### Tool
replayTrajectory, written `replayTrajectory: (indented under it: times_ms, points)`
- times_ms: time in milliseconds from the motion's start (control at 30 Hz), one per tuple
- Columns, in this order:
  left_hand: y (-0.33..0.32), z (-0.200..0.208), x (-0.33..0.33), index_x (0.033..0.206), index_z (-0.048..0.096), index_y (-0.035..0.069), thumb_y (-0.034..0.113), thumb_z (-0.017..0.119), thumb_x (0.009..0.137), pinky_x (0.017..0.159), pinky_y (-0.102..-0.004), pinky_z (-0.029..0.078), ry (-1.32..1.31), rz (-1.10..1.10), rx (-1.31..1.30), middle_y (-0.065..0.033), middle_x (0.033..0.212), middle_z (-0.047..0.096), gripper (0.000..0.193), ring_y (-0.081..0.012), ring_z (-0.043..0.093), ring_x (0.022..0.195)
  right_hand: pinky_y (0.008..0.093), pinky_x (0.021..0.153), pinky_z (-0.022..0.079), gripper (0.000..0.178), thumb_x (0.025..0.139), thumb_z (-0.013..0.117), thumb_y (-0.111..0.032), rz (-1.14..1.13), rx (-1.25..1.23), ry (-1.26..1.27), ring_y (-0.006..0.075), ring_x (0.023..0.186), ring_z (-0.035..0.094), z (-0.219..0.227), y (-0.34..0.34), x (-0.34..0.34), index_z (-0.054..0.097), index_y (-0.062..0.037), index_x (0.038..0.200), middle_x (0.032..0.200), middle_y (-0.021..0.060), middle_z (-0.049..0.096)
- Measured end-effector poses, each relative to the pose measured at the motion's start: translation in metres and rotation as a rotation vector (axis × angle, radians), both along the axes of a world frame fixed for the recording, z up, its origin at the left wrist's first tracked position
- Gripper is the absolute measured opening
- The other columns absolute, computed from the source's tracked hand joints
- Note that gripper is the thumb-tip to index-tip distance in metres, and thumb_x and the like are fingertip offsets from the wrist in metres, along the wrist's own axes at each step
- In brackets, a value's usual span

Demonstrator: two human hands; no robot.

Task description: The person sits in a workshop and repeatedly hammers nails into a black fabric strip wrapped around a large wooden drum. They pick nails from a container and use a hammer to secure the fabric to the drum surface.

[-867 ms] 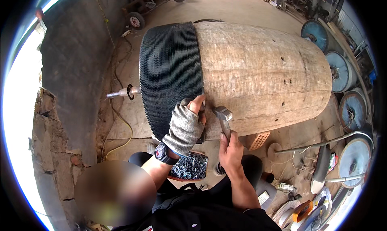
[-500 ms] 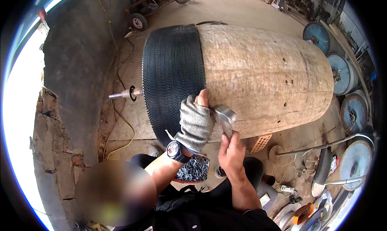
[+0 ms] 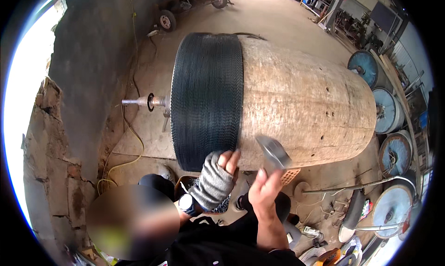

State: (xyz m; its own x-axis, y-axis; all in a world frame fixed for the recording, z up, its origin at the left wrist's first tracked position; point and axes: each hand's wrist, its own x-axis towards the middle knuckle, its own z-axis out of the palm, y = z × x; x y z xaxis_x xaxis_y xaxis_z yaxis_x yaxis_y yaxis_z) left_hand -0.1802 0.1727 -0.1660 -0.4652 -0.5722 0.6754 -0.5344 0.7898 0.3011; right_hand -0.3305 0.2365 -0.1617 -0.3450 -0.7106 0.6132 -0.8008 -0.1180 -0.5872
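Note:
A large wooden drum lies on its side before me, its left end covered by ridged black strip in close rows. My left hand, in a grey fingerless glove, is at the strip's lower right edge with its fingers closed together. Whatever they may pinch is too small or hidden to name. My right hand grips a hammer, its metal head raised beside the lower side of the drum, apart from my left hand. Partly hidden under my left wrist is a box of small shiny metal pieces.
A metal shaft sticks out of the drum's left end. Several grey-blue rollers line the right side. A perforated orange brick is below the drum. Yellow cord runs along the floor by the dark wall. Wheeled equipment stands at the back left.
My left hand has come down along the strip's edge, toward me and slightly left. The hammer, still in my right hand, has moved lower and turned. The whole view has shifted a little.

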Motion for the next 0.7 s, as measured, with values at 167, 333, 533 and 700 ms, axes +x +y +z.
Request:
replayTrajectory:
  times_ms: [167,333,533,700]
  points:
    - [0.043,-0.052,0.033,0.093,0.062,0.006,0.023,0.064,0.091,0.059,-0.0450,0.046,-0.488,-0.153,0.135,-0.0119,0.082,0.059,0.017,-0.0312,0.059,0.069,0.0451,0.055,0.052,0.022,0.103,0.061,-0.020,0.059,0.037,-0.062,0.0431,0.065,0.067,-0.010,0.000,-0.002,0.058,0.0015,0.106,0.073,0.0214,0.064]
    - [0.058,-0.122,0.040,0.071,0.061,0.010,0.016,0.051,0.098,0.042,-0.0355,0.039,-0.959,0.717,-1.146,-0.0049,0.058,0.053,0.029,-0.0201,0.053,0.052,0.0430,0.051,0.047,0.022,0.105,0.058,-0.021,0.038,-0.040,-0.077,0.0353,0.059,0.061,-0.010,-0.002,0.005,0.056,0.0004,0.099,0.072,0.0190,0.060]
    - [0.050,-0.124,0.036,0.060,0.062,0.017,0.008,0.053,0.089,0.039,-0.0264,0.038,-0.962,0.829,-1.430,0.0002,0.056,0.057,0.032,-0.0113,0.049,0.045,0.0401,0.052,0.049,0.023,0.106,0.056,-0.021,0.076,-0.039,-0.171,0.0324,0.057,0.063,-0.005,0.010,0.008,0.057,0.0014,0.100,0.069,0.0164,0.060]
    - [0.068,-0.140,0.028,0.059,0.064,0.015,0.005,0.051,0.087,0.039,-0.0250,0.038,-0.947,0.608,-1.056,0.0029,0.052,0.055,0.032,-0.0091,0.049,0.043,0.0334,0.050,0.044,0.031,0.109,0.051,-0.027,0.083,-0.335,-0.085,0.0219,0.057,0.050,-0.012,-0.011,-0.003,0.049,-0.0022,0.092,0.072,0.0086,0.054]
